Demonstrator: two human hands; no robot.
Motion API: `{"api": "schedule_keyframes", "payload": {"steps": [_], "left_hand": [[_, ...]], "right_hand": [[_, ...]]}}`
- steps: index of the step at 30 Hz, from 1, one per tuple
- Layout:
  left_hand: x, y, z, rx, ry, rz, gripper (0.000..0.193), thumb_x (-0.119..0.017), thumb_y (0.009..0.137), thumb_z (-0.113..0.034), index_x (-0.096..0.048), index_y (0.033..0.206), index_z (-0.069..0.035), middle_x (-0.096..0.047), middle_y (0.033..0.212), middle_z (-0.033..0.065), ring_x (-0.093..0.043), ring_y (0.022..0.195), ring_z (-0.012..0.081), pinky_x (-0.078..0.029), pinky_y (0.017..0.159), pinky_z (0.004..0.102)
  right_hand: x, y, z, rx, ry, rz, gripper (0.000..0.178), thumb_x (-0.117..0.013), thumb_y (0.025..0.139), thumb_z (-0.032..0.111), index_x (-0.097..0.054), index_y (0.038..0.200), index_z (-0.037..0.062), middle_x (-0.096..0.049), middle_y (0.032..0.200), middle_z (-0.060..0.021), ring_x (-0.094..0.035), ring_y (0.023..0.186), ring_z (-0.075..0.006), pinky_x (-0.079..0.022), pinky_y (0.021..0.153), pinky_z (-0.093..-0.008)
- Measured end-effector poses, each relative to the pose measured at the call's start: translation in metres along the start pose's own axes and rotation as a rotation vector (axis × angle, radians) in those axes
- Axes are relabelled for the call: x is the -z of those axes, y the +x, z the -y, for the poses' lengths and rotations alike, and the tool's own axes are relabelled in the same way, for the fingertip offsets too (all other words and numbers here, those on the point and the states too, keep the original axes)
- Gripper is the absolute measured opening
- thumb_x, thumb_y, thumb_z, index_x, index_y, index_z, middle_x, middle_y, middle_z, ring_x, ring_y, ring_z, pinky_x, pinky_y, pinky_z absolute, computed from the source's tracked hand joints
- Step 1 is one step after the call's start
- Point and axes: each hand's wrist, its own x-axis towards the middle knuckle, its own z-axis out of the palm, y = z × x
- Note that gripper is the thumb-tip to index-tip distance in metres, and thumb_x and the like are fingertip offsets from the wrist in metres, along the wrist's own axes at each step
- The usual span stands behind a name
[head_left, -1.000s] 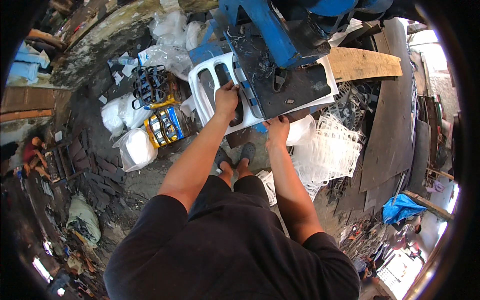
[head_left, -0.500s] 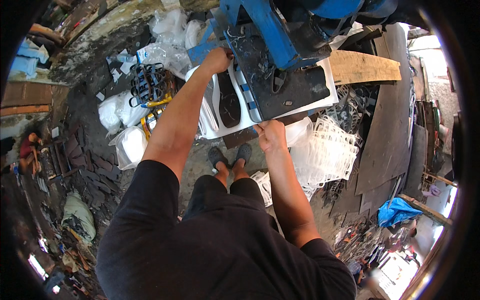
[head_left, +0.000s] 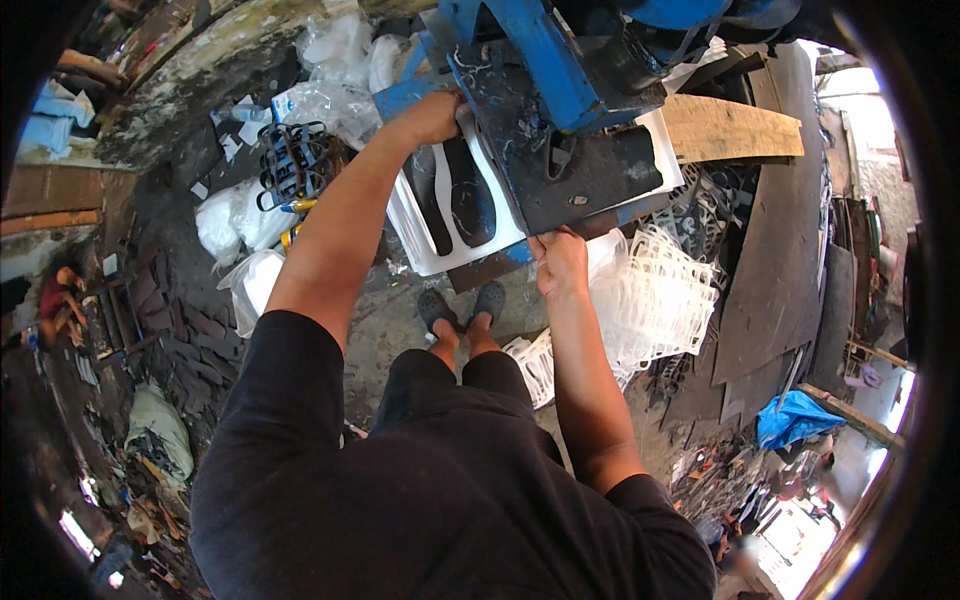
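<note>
Since 1 second ago, the left hand [head_left: 432, 117] has shifted to the far end of the white cut-out sheet [head_left: 507, 212]; its fingertips are hidden, so I can't tell whether that grip is clamped. The sheet lies just left of the right hand [head_left: 562, 262], curled at a black plate's [head_left: 600, 182] near edge, its grip likewise unclear, beside white lattice pieces [head_left: 672, 300].
</note>
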Motion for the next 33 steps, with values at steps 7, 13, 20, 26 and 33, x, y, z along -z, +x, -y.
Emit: {"api": "schedule_keyframes", "payload": {"steps": [7, 13, 20, 26, 33], "left_hand": [[-0.015, 0.009, 0.015, 0.049, 0.110, 0.012, 0.056, -0.055, 0.076, 0.005, -0.060, 0.130, -0.009, -0.062, 0.125, 0.0199, -0.058, 0.114, 0.0402, -0.049, 0.099, 0.0430], [-0.008, 0.007, 0.012, 0.011, 0.023, -0.039, 0.044, -0.071, 0.077, -0.012, -0.064, 0.120, -0.008, -0.065, 0.115, 0.0231, -0.060, 0.110, 0.0416, -0.050, 0.093, 0.0449], [-0.004, 0.010, 0.027, 0.140, -0.292, -0.130, 0.037, -0.066, 0.085, -0.023, -0.066, 0.116, -0.004, -0.067, 0.111, 0.0220, -0.062, 0.108, 0.0399, -0.048, 0.093, 0.0418], [-0.018, 0.016, 0.016, 0.193, -0.291, -0.104, 0.036, -0.059, 0.090, -0.029, -0.067, 0.112, -0.002, -0.067, 0.110, 0.0230, -0.062, 0.105, 0.0417, -0.048, 0.089, 0.0442], [-0.025, 0.026, 0.028, 0.160, -0.136, -0.063, 0.035, -0.056, 0.090, -0.031, -0.068, 0.110, -0.005, -0.067, 0.109, 0.0227, -0.061, 0.101, 0.0434, -0.050, 0.086, 0.0472]], "right_hand": [[-0.017, -0.023, -0.038, 0.287, -0.519, 0.031, 0.066, -0.066, 0.078, 0.001, -0.038, 0.137, -0.0123, -0.057, 0.123, -0.0202, -0.056, 0.111, -0.0365, -0.040, 0.103, -0.0403], [-0.014, -0.008, -0.063, 0.428, -0.678, -0.148, 0.065, -0.064, 0.075, -0.011, -0.041, 0.134, -0.0003, -0.059, 0.121, -0.0137, -0.057, 0.107, -0.0221, -0.043, 0.094, -0.0331], [-0.005, -0.048, -0.017, 0.636, -0.793, -0.155, 0.063, -0.073, 0.076, 0.004, -0.044, 0.131, -0.0052, -0.050, 0.114, -0.0222, -0.056, 0.097, -0.0349, -0.048, 0.089, -0.0401], [0.015, -0.009, -0.005, 0.800, -1.210, 0.077, 0.039, -0.080, 0.074, 0.007, -0.059, 0.104, -0.0055, -0.051, 0.108, -0.0180, -0.057, 0.090, -0.0292, -0.051, 0.080, -0.0377], [0.011, -0.012, -0.002, 0.738, -0.952, 0.149, 0.042, -0.083, 0.074, 0.018, -0.062, 0.101, -0.0062, -0.055, 0.100, -0.0178, -0.056, 0.089, -0.0315, -0.051, 0.076, -0.0398]]}}
